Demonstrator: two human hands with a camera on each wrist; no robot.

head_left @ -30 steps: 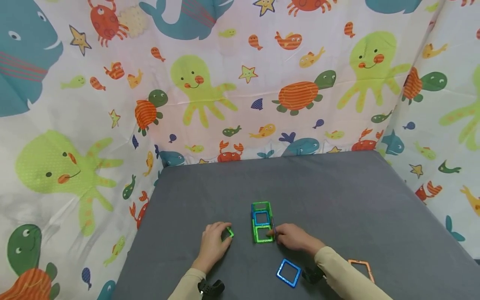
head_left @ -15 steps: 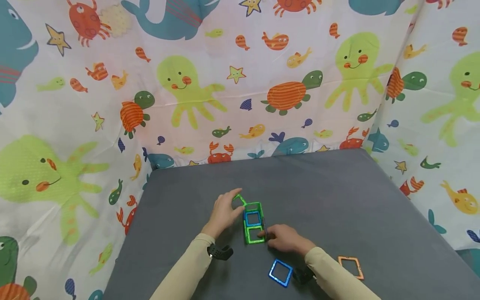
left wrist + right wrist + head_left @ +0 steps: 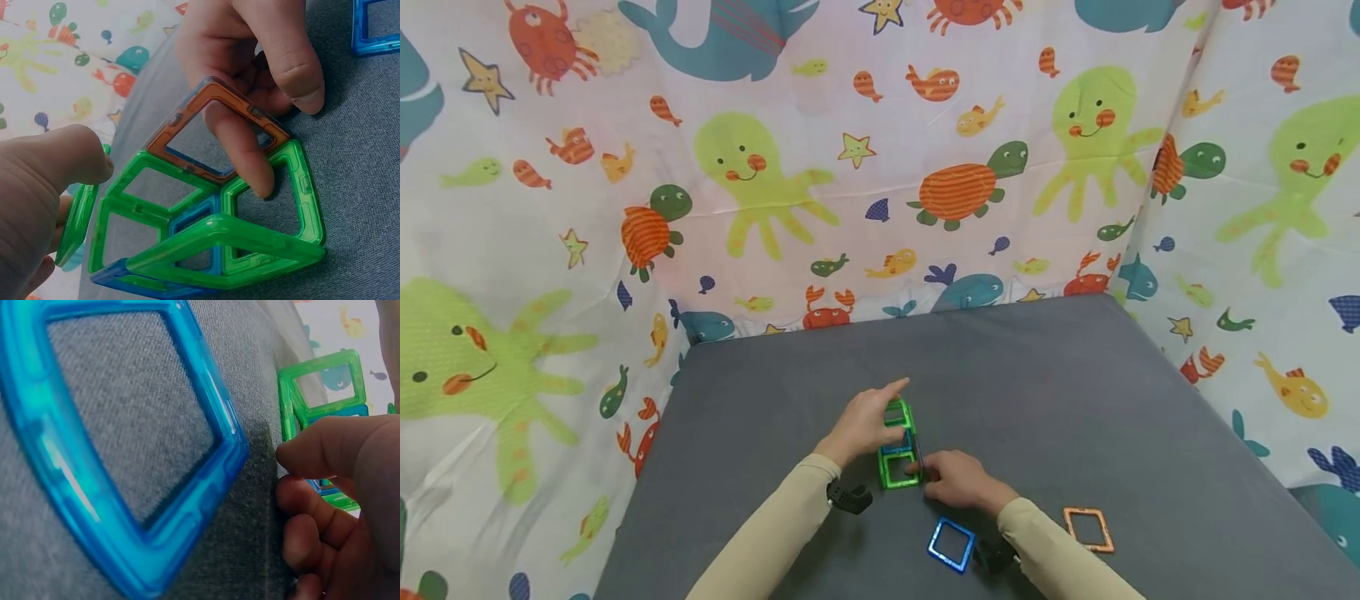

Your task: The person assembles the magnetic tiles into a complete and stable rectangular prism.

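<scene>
A small box of magnetic square tiles, green (image 3: 306, 187) and blue, stands on the grey cloth. My left hand (image 3: 861, 425) is over its far left side and grips a loose green magnetic tile (image 3: 81, 219) between thumb and fingers; the tile stands on edge beside the box in the left wrist view. At the box's right side my right hand (image 3: 958, 481) pinches an upright orange magnetic tile (image 3: 178, 119), thumb outside and index finger across its window, fingertip over the near green tile. In the right wrist view the hand partly hides the box.
A blue magnetic tile (image 3: 935, 535) lies flat near my right wrist. Farther right, another orange magnetic tile (image 3: 1107, 531) lies on the grey table (image 3: 1000, 375). A curtain (image 3: 865, 225) printed with sea animals hangs around the back and sides.
My left hand has carried the green tile from left of the box up to its far left side and over it. The right hand stays at the box's right side. The head view has shifted rightward.
</scene>
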